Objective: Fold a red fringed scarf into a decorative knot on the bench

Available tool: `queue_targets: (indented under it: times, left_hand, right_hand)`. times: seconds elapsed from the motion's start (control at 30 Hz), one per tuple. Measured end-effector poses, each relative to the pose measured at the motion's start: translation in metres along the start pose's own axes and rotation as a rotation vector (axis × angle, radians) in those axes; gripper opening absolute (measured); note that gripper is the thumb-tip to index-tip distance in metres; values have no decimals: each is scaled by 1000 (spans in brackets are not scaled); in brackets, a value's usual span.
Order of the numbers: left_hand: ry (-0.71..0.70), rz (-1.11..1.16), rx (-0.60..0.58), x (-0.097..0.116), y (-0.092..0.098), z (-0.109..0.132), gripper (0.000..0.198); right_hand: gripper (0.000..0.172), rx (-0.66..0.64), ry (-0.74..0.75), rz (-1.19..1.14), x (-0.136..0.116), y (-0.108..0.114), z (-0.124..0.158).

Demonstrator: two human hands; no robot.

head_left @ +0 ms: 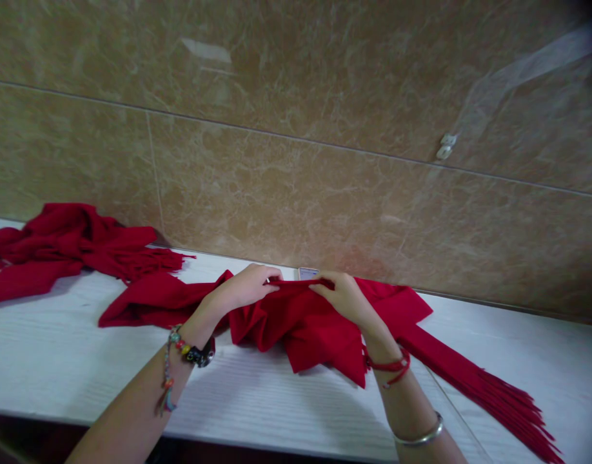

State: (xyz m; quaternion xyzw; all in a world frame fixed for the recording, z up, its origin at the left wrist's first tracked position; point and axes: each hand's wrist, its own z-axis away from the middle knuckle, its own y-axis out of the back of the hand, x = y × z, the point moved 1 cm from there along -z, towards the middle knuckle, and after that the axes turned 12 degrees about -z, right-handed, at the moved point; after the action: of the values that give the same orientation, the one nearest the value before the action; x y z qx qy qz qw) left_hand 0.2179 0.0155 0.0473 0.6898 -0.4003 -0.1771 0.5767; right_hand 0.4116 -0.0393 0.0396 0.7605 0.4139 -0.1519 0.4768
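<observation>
A red scarf (315,322) with fringed ends lies in loose folds across the white table (257,399). My left hand (255,282) pinches the scarf's upper edge, fingers closed on the cloth. A short way to the right, my right hand (339,293) grips the same edge between thumb and fingers. Between the two hands the edge is drawn fairly straight and lifted a little. The rest of the scarf hangs down and bunches on the tabletop. One long fringed end stretches out to the lower right.
Another crumpled red scarf (78,241) with fringe lies at the far left against the wall. Behind my hands, a small pale flat object (307,274) sits at the table's back edge. A brown marbled tile wall (296,161) rises behind, with small white fittings (445,147) on it.
</observation>
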Motion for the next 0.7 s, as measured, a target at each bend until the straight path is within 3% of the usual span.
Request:
queue_targets:
  times: [0.13,0.27,0.4,0.53,0.6,0.7]
  left_hand:
    - [41,-110,63,0,1,1,24]
    - [87,-273,261,7,-2,0,32]
    - [1,-190,293,10,5,0,36]
    - [77,-155,377,0,24,5,32]
    - [104,-153,383,-8,28,8,33]
    - [108,-149,324,-11,17,8,57]
  right_hand:
    - [21,121,-91,-220,20,19,3]
    - [28,331,-151,-511,35,21,5]
    - [22,627,-96,-636,41,40,7]
    - [18,854,-27,-695,44,74,16]
    - [18,854,-42,-569,45,82,20]
    - [19,628,-109,-293,44,75,22]
